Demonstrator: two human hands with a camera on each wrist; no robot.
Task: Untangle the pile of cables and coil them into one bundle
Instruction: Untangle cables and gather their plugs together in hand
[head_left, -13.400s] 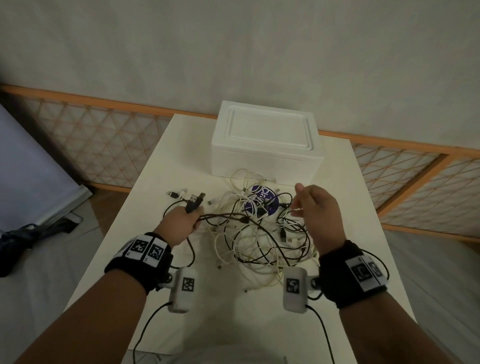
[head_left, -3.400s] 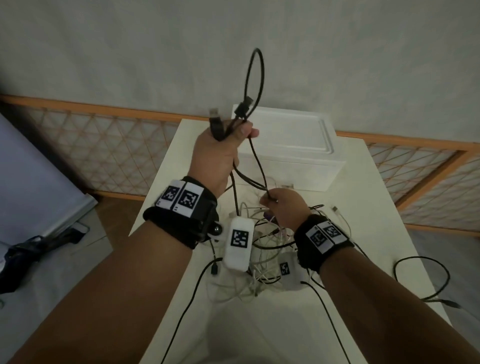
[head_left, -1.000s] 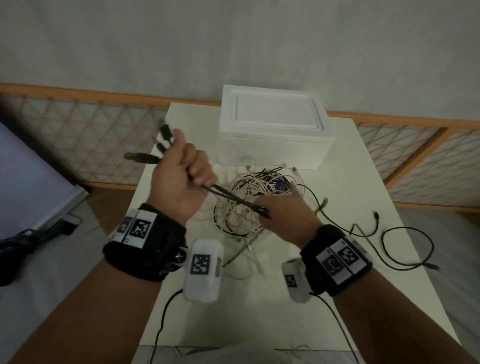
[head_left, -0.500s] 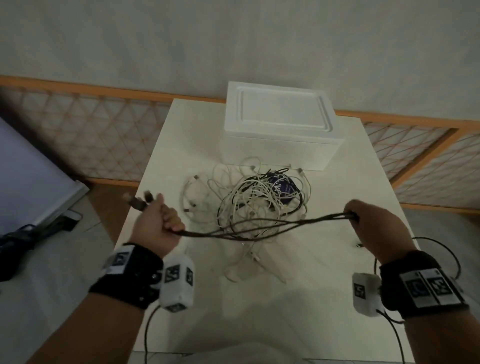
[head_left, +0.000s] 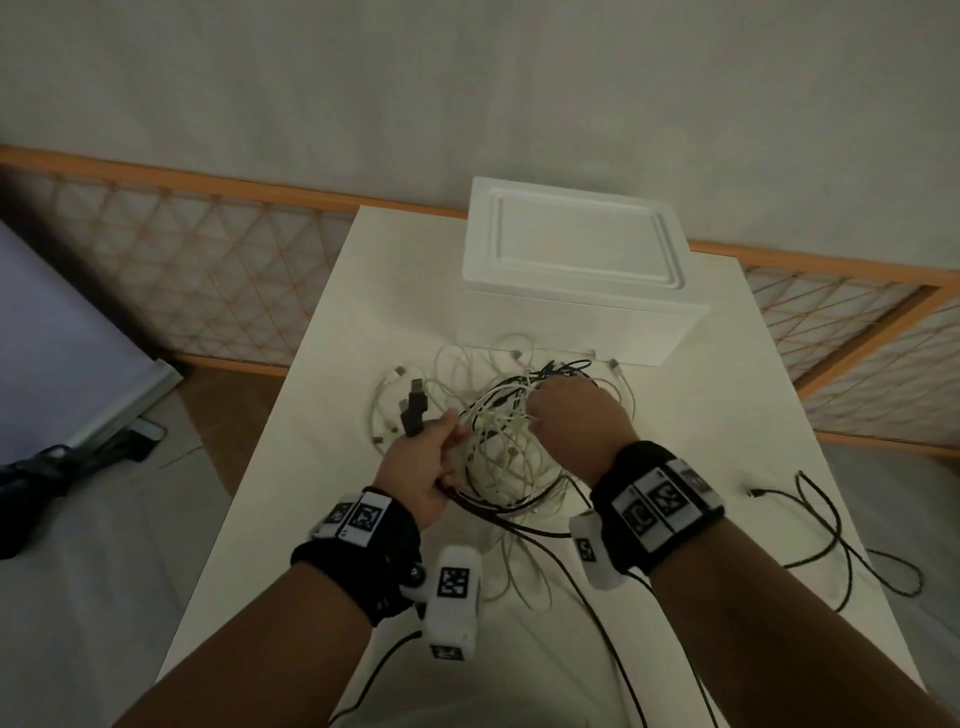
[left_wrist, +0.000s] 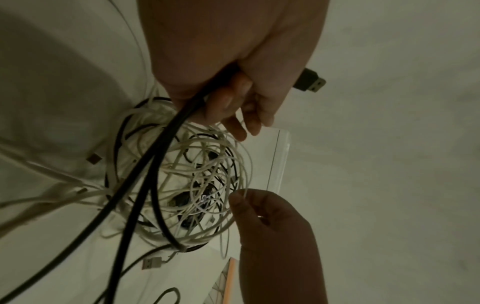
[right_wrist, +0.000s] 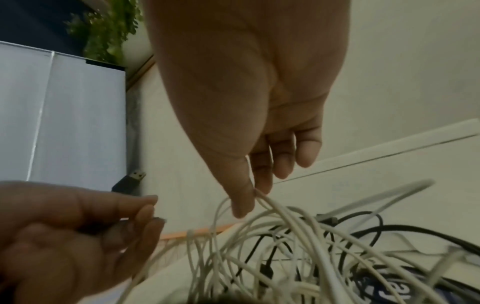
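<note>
The left hand (head_left: 422, 470) is clenched around a thick black cable (left_wrist: 145, 170), with 2 dark USB plugs (head_left: 414, 410) sticking up past its knuckles. That cable runs down out of the fist and loops across the heap. The right hand (head_left: 571, 426) is just beside it, over the middle of the tangle of white and black cables (head_left: 506, 447), thumb and forefinger pinching a thin white cable (right_wrist: 262, 200) and the other fingers loosely bent. The tangle sits mid-table (head_left: 332, 467), directly in front of a white foam box (head_left: 576, 270) with its lid on. Off to the right, well apart from the heap, another black cable (head_left: 831, 540) lies in loose curves on the table.
</note>
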